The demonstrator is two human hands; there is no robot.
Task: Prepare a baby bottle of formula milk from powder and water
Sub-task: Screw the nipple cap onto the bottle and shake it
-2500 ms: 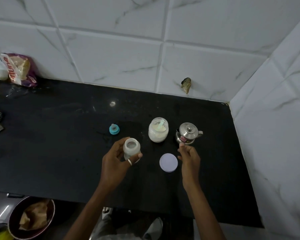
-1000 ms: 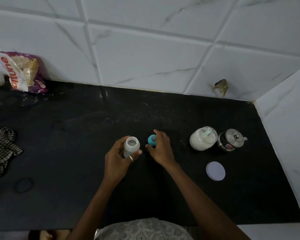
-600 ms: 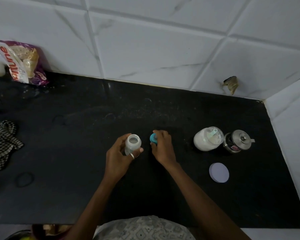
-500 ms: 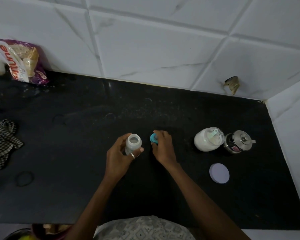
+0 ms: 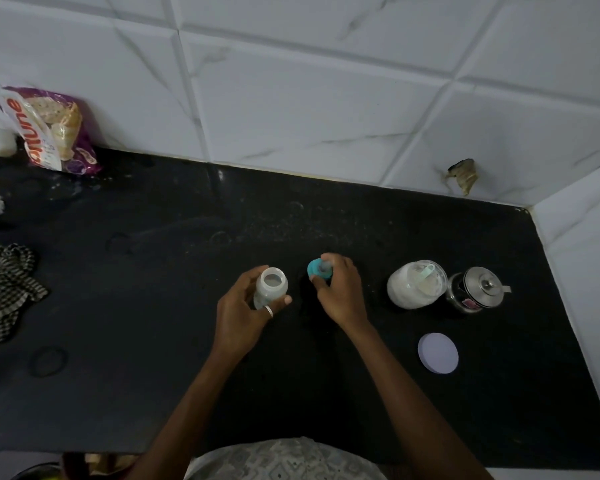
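My left hand (image 5: pixel 238 315) grips a small open baby bottle (image 5: pixel 272 285) held upright over the black counter (image 5: pixel 136 306); whitish contents show through its mouth. Just to its right, my right hand (image 5: pixel 340 292) is closed on the teal teat cap (image 5: pixel 316 269), fingers wrapped over its top. An open jar of white powder (image 5: pixel 413 285) with a pale scoop inside stands further right. A steel lidded water pot (image 5: pixel 477 289) sits touching the jar's right side. The jar's round pale lid (image 5: pixel 438 353) lies flat in front of them.
A purple snack packet (image 5: pixel 49 131) leans on the tiled wall at back left. A checked cloth (image 5: pixel 4 289) lies at the left edge. A dark ring (image 5: pixel 47 361) lies near the front left. The tiled side wall (image 5: pixel 586 271) closes off the right.
My right hand left the steel pot, crossed to the teal teat cap and closed on it. My left hand has kept hold of the bottle. The camera shifted left.
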